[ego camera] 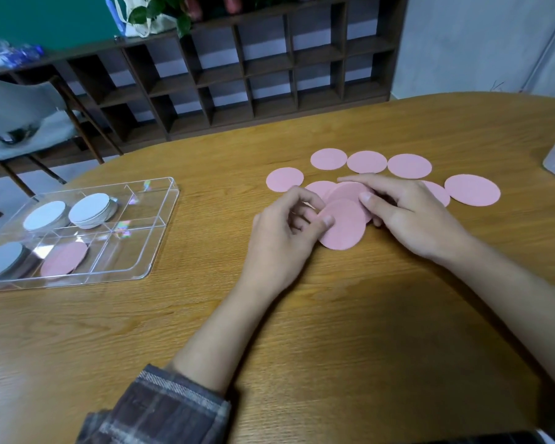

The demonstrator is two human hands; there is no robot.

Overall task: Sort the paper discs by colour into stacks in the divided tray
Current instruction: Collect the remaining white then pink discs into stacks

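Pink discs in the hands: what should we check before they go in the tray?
1. Grip: left hand and right hand both hold the pile: ok.
2. Pile squared up: not ok, its discs are fanned out.
3. All pink gathered: not ok, loose discs lie on the table.
4. Pink stack in the tray to add to: ok.
5. Only pink in the pile: cannot tell, hands cover part.
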